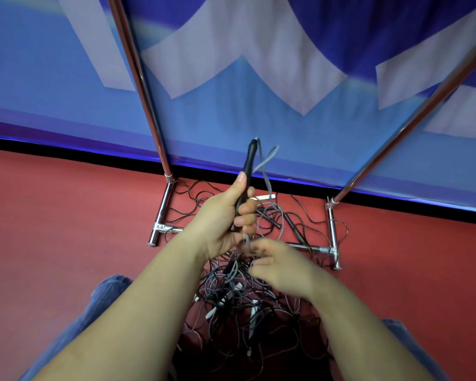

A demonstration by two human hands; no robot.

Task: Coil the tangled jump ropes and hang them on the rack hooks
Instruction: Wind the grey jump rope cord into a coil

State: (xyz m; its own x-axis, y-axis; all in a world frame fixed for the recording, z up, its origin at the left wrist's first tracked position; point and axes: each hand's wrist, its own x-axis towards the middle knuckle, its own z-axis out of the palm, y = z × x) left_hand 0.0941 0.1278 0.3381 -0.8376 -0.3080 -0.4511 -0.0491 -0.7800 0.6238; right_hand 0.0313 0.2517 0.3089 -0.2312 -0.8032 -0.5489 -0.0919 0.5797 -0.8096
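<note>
Rope in hand: slim black rubbery jump-rope handle, held upright above the pile, with a thin grey cord looping off its top end and falling back down into the heap.
Left hand: fingers wrapped round the lower half of the handle, thumb laid along its side; firm, closed hold.
Right hand: blurred, low over the pile just under the left; fingers curled, seemingly pinching a grey strand, but grip not clear enough to call.
Pile: tangled heap of thin black and grey jump ropes on the red floor, between the knees in blue jeans, spreading forward across the rack's foot bars; several white-tipped handle ends poking out of the knot.
Rack: chrome tube frame, two uprights rising against a blue-and-white banner wall; hooks out of view.
Progress: early by the look of it; one rope being teased free, no finished coil anywhere, nothing seen hanging.
Left to do: freeing this rope, coiling it, hanging it, then the rest of the heap.
</note>
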